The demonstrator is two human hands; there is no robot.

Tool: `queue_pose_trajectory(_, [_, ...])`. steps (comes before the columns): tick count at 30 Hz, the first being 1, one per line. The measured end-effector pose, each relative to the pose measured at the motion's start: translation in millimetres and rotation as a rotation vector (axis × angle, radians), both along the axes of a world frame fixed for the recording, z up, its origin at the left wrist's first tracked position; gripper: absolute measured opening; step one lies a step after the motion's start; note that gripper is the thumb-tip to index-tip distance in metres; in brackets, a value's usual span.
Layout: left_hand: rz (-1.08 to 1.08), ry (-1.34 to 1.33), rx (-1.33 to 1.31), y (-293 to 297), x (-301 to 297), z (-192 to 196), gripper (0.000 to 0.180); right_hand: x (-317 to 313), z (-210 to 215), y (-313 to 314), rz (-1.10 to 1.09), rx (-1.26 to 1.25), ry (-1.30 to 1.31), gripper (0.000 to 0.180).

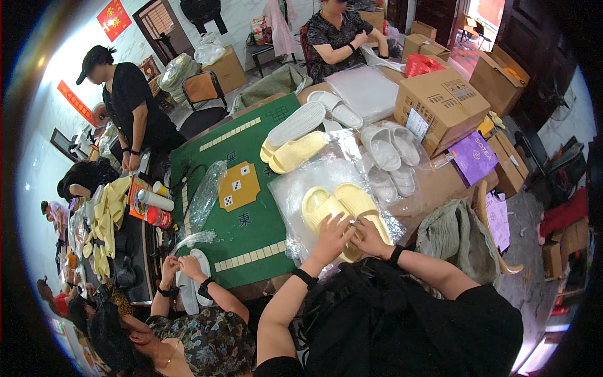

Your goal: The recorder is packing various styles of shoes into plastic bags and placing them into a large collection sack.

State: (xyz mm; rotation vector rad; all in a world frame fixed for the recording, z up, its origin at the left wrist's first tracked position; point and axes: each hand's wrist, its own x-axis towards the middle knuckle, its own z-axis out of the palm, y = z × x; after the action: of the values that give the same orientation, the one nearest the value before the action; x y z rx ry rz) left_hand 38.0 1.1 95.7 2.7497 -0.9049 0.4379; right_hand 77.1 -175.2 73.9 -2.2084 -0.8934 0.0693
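Note:
A pair of yellow slippers lies side by side on clear plastic bags in front of me. My left hand rests over the left slipper, fingers stretched out and slightly apart. Close beside it, my right hand is at the right slipper, its bent fingers drawn together. Whatever is between those fingertips is too small to make out. Beneath the slippers spreads a clear plastic bag. Just beyond sits another yellow slipper pair, with a white slipper next to it.
Bagged white slippers and a cardboard box stand to the right. A green mat covers the table's left part. Co-workers are at the left and far sides; one person's hands work at white slippers near my left arm.

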Motion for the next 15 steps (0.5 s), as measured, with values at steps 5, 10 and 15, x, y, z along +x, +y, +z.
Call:
queue_pose_trajectory(5, [0.774, 0.014, -0.542, -0.4, 3.6, -8.9, 0.081, 6.5, -4.3, 4.6, -0.087, 0.139, 0.120, 0.051])
queue_pose_trajectory(10, [0.693, 0.537, -1.656, -2.2, 2.0, -37.0, 0.072, 12.6, -28.1, 21.9, -0.112, 0.152, 0.260, 0.054])
queue_pose_trajectory(15, [0.667, 0.634, -1.587, 18.1, -2.4, -57.1, 0.049, 10.8, -35.6, 29.7, -0.277, 0.206, 0.206, 0.049])
